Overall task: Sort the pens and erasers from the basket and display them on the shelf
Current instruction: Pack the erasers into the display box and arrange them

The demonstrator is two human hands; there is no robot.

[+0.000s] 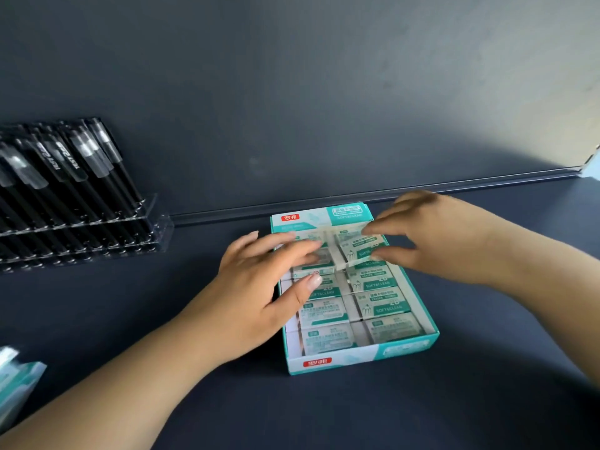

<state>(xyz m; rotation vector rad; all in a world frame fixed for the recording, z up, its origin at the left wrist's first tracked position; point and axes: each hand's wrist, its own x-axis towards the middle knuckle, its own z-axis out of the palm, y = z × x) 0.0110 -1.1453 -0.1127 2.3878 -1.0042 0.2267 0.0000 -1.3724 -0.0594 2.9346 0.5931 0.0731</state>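
A teal and white eraser box (344, 360) lies open on the dark shelf, filled with two rows of wrapped erasers (381, 303). My left hand (259, 287) lies over the left row with straight fingers pressing on the erasers near the far end. My right hand (435, 241) is over the far right of the box and pinches one wrapped eraser (362, 250) between thumb and fingers, slightly tilted above its row. Black pens (58, 177) stand in a clear tiered holder (97, 235) at the left.
The dark back wall (292, 108) rises right behind the box, with a rail (422, 190) along its foot. A teal and white package (16, 384) shows at the lower left edge. The dark shelf surface (357, 414) stretches in front of the box.
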